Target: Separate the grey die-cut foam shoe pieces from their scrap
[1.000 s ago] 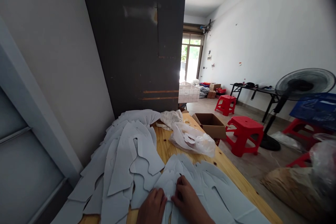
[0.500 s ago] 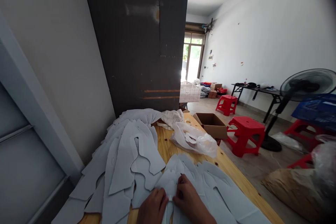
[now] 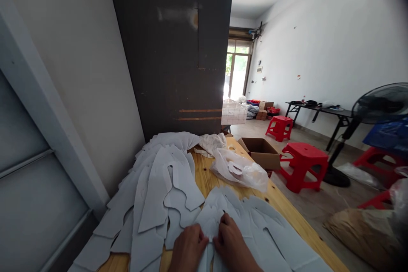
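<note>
- L hand (image 3: 188, 246) & R hand (image 3: 234, 244) side by side, fingers curled, both pinching white cutout pc (image 3: 211, 220)
- More cutouts (image 3: 154, 204) overlapping on L of wood table (image 3: 204, 174)
- Clear plastic bag (image 3: 255, 174) w/ white bits (image 3: 235, 168), next to crumpled cloth (image 3: 213, 143)
- Open cardbd box (image 3: 266, 159) just past table's R edge
- Bg: red stools (image 3: 302, 149), blk fan (image 3: 379, 104), dk panel (image 3: 172, 51)

Your wooden table (image 3: 202, 174) carries pale cut pieces (image 3: 156, 204) heaped along its left edge, a second spread (image 3: 255, 221) nearer you toward the right edge, a plastic bag (image 3: 255, 175) just inside that edge, and a crumpled cloth (image 3: 213, 142) near the far edge.
</note>
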Demonstrator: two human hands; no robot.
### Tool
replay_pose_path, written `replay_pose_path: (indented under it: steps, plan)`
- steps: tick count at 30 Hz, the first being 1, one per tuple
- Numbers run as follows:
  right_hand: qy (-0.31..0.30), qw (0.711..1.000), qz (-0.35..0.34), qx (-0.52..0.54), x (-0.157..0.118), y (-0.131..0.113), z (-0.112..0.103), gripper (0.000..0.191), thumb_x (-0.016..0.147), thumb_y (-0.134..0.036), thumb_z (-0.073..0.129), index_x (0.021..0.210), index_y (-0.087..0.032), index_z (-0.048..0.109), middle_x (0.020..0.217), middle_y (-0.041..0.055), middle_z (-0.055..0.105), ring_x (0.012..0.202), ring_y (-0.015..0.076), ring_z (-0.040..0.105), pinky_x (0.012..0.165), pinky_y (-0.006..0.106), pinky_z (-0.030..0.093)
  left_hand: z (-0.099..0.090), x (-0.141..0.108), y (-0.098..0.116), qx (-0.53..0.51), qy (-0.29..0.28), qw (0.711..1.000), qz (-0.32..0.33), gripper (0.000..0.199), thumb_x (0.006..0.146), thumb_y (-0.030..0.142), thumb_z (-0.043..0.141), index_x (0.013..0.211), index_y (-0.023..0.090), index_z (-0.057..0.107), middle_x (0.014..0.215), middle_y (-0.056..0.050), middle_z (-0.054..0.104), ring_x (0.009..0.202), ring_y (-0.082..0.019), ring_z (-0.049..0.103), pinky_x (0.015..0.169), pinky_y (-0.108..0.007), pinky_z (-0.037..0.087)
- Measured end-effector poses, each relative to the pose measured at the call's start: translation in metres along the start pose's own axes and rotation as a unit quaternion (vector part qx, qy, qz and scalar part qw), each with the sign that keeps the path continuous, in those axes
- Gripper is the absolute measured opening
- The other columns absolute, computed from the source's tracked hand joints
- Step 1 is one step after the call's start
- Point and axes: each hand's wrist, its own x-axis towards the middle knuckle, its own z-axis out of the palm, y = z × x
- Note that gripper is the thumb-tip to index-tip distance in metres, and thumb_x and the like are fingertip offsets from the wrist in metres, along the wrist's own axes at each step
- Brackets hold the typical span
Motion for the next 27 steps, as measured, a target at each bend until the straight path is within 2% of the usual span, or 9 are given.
replay_pose_path:
  steps: [4, 9, 13, 17, 19, 22, 24, 25, 27]
  plan:
    - [0.001, 0.999, -0.012, -0.048, -0.002, 0.006, 0.007, 0.021, 0.082, 0.001, 0.061, 0.081, -0.015, 0.074, 0.114, 0.0190, 0.071, 0.109, 0.0344, 0.067, 0.102, 0.046, 0.053, -0.002, 0.001, 0.002, 0.021, -0.005, 1.000, -0.002, 0.023, 0.096, 0.028, 0.056, 0.101, 0.017, 0.075, 0.110, -0.011, 0.078, 0.110, -0.030, 0.070, 0.091, -0.036, 0.048]
    - [0.043, 0.998, 0.002, -0.044, -0.008, 0.019, 0.001, 0.014, 0.080, -0.004, 0.073, 0.089, -0.014, 0.069, 0.111, 0.0173, 0.067, 0.106, 0.0316, 0.067, 0.096, 0.040, 0.055, -0.003, -0.002, 0.013, 0.041, -0.009, 0.999, -0.021, 0.025, 0.098, 0.023, 0.054, 0.106, 0.013, 0.075, 0.115, -0.016, 0.077, 0.113, -0.034, 0.071, 0.091, -0.039, 0.049]
    - [0.050, 0.999, 0.002, -0.022, -0.012, 0.022, -0.002, 0.016, 0.081, -0.002, 0.068, 0.088, -0.016, 0.065, 0.105, 0.0126, 0.064, 0.099, 0.0273, 0.067, 0.090, 0.035, 0.055, -0.004, -0.004, 0.016, 0.044, 0.002, 0.998, -0.041, 0.022, 0.098, 0.022, 0.055, 0.109, 0.014, 0.073, 0.115, -0.016, 0.078, 0.113, -0.032, 0.072, 0.090, -0.037, 0.050]
    - [0.068, 0.998, 0.004, 0.002, -0.013, 0.030, 0.012, 0.020, 0.081, 0.002, 0.061, 0.085, -0.017, 0.063, 0.104, 0.0118, 0.063, 0.095, 0.0250, 0.068, 0.088, 0.033, 0.056, -0.005, -0.007, 0.010, -0.019, 0.035, 0.996, -0.074, 0.029, 0.094, 0.025, 0.064, 0.120, 0.013, 0.061, 0.102, -0.013, 0.080, 0.103, -0.030, 0.076, 0.080, -0.033, 0.050]
    - [0.088, 0.996, -0.006, 0.008, -0.014, 0.040, 0.022, 0.021, 0.084, 0.002, 0.057, 0.087, -0.018, 0.063, 0.106, 0.0119, 0.063, 0.095, 0.0242, 0.068, 0.089, 0.032, 0.056, -0.001, -0.010, 0.006, -0.049, 0.045, 0.995, -0.073, 0.022, 0.096, 0.026, 0.061, 0.116, 0.017, 0.059, 0.094, -0.008, 0.080, 0.096, -0.027, 0.077, 0.075, -0.031, 0.049]
    - [0.111, 0.993, -0.026, 0.011, -0.016, 0.052, 0.034, 0.020, 0.089, -0.002, 0.055, 0.093, -0.019, 0.064, 0.110, 0.0124, 0.065, 0.100, 0.0246, 0.069, 0.093, 0.033, 0.057, 0.015, -0.013, -0.001, -0.076, 0.055, 0.993, -0.069, 0.013, 0.100, 0.027, 0.052, 0.110, 0.020, 0.057, 0.093, -0.005, 0.078, 0.092, -0.024, 0.077, 0.074, -0.030, 0.050]
    - [0.115, 0.993, -0.029, 0.006, -0.015, 0.054, 0.037, 0.021, 0.090, -0.003, 0.054, 0.096, -0.019, 0.065, 0.113, 0.0133, 0.066, 0.103, 0.0254, 0.069, 0.096, 0.035, 0.057, 0.030, -0.011, -0.008, -0.089, 0.089, 0.989, -0.073, 0.021, 0.100, 0.029, 0.050, 0.118, 0.020, 0.056, 0.097, -0.006, 0.078, 0.096, -0.026, 0.077, 0.079, -0.033, 0.053]
    - [0.115, 0.993, -0.025, 0.003, -0.015, 0.052, 0.037, 0.021, 0.091, -0.003, 0.053, 0.097, -0.019, 0.066, 0.113, 0.0139, 0.066, 0.104, 0.0257, 0.069, 0.096, 0.036, 0.056, 0.037, -0.010, -0.012, -0.088, 0.124, 0.986, -0.065, 0.029, 0.099, 0.029, 0.049, 0.126, 0.019, 0.054, 0.102, -0.008, 0.078, 0.104, -0.028, 0.076, 0.085, -0.035, 0.055]
    - [0.114, 0.993, -0.010, -0.007, -0.013, 0.043, 0.035, 0.021, 0.092, -0.005, 0.051, 0.096, -0.018, 0.067, 0.113, 0.0152, 0.067, 0.104, 0.0265, 0.069, 0.097, 0.037, 0.056, 0.051, -0.006, -0.020, -0.078, 0.218, 0.973, -0.023, 0.043, 0.098, 0.032, 0.049, 0.139, 0.019, 0.050, 0.126, -0.014, 0.073, 0.128, -0.031, 0.067, 0.103, -0.041, 0.053]
